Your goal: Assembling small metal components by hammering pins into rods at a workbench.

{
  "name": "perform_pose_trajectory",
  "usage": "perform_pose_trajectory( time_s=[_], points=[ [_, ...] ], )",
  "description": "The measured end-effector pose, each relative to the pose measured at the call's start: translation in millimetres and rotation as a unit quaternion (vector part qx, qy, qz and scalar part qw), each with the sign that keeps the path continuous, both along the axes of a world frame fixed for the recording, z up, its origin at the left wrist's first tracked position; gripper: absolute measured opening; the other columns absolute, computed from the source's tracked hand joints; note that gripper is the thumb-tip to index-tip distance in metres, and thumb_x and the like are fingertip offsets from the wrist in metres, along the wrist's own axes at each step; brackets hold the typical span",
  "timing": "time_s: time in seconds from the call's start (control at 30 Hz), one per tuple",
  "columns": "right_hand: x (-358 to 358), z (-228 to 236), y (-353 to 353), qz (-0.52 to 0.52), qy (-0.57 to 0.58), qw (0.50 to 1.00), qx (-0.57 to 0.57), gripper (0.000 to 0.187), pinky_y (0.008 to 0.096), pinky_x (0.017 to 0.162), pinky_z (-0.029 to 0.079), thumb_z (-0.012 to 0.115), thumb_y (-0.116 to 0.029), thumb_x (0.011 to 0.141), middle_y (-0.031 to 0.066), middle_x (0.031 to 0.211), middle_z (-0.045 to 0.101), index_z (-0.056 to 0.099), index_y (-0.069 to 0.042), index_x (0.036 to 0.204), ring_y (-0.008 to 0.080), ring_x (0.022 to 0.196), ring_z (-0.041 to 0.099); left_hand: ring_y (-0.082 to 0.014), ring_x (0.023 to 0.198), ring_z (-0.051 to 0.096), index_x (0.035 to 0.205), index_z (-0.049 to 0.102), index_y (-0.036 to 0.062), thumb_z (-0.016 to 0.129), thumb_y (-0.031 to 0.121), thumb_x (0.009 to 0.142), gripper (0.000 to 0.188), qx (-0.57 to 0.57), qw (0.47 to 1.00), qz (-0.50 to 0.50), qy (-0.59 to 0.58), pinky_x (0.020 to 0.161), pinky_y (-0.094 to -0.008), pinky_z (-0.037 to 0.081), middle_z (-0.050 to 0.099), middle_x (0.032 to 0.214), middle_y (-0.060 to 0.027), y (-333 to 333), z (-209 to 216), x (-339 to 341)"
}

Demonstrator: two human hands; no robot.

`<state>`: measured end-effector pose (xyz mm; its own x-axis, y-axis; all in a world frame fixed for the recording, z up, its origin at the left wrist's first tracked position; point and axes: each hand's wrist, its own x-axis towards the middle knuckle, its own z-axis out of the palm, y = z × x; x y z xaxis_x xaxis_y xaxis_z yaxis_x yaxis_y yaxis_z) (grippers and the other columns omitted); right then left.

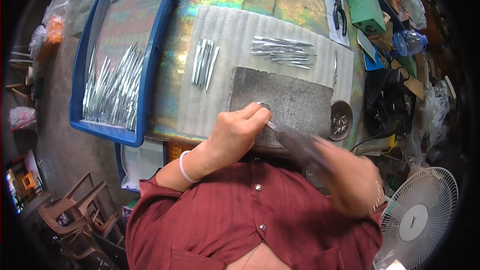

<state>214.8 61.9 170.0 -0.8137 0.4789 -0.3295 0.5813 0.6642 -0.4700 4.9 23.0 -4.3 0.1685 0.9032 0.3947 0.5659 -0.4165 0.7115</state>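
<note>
Over the grey block [300, 92], I judge one shiny metal piece [264, 105] mid-work.
The left hand [237, 126] pinches it, fingers closed; the right hand [350, 172] wraps a blurred dark tool [304, 147]. Metal strips [204, 63] lie in two groups on the foam sheet [230, 32], more in the blue tray [161, 55]; which are done, I can't tell.

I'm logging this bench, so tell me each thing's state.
Left hand: closed on metal piece.
Right hand: blurred, gripping dark tool.
Block: resting on mat.
Tray: partly filled with metal strips.
Bowl: holding small metal bits.
Bottle: capped.
Pliers: lying flat.
Fan: running or not, unclear.
</note>
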Motion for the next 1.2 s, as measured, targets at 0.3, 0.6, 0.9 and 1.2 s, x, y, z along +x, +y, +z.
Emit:
perform_pose_trajectory(
  time_s=[0.3,0.6,0.9,1.2],
  points=[
    [12.4,-80.9,6.8,-0.185,0.234,0.944,0.138,0.044,0.0336,0.056,0.049,0.061,0.006,0.080,0.0142,0.078,0.058,0.054,0.004,0.123,0.0278,0.060,0.057,-0.0143,0.069,0.067,0.097,0.057,-0.0007,0.055,0.010,0.095,0.012,-0.288,0.722,-0.003,-0.629,0.058,-0.0226,0.055,0.066,0.088,-0.0116,-0.9,24.9,-28.5],
    [17.9,-149.4,4.2,-0.166,0.106,0.952,0.233,0.047,0.0364,0.060,0.048,0.066,-0.003,0.076,0.0088,0.083,0.055,0.053,-0.004,0.121,0.0252,0.076,0.058,-0.0165,0.067,0.067,0.100,0.056,0.0006,0.053,0.010,0.095,0.011,-0.311,0.636,-0.045,-0.705,0.058,-0.0235,0.057,0.063,0.097,-0.0151,6.5,20.0,-29.2],
    [67.1,-151.6,83.4,-0.347,0.172,0.915,0.111,0.029,0.0376,0.067,0.048,0.060,-0.008,0.084,0.0176,0.086,0.060,0.056,0.000,0.111,0.0319,0.075,0.061,-0.0129,0.059,0.062,0.116,0.047,0.0013,0.058,0.003,0.090,0.029,-0.298,0.759,-0.001,-0.578,0.054,-0.0203,0.050,0.066,0.086,-0.0149,9.2,29.7,-19.3],
    [80.8,-216.3,187.1,-0.388,0.003,0.895,0.219,0.036,0.0439,0.076,0.048,0.059,-0.009,0.075,0.0220,0.083,0.063,0.051,0.000,0.109,0.0389,0.080,0.063,-0.0108,0.061,0.059,0.104,0.055,-0.0031,0.055,0.009,0.094,0.015,-0.282,0.829,0.005,-0.482,0.056,-0.0204,0.048,0.065,0.081,-0.0128,-0.4,37.9,-22.3]
  ],
)
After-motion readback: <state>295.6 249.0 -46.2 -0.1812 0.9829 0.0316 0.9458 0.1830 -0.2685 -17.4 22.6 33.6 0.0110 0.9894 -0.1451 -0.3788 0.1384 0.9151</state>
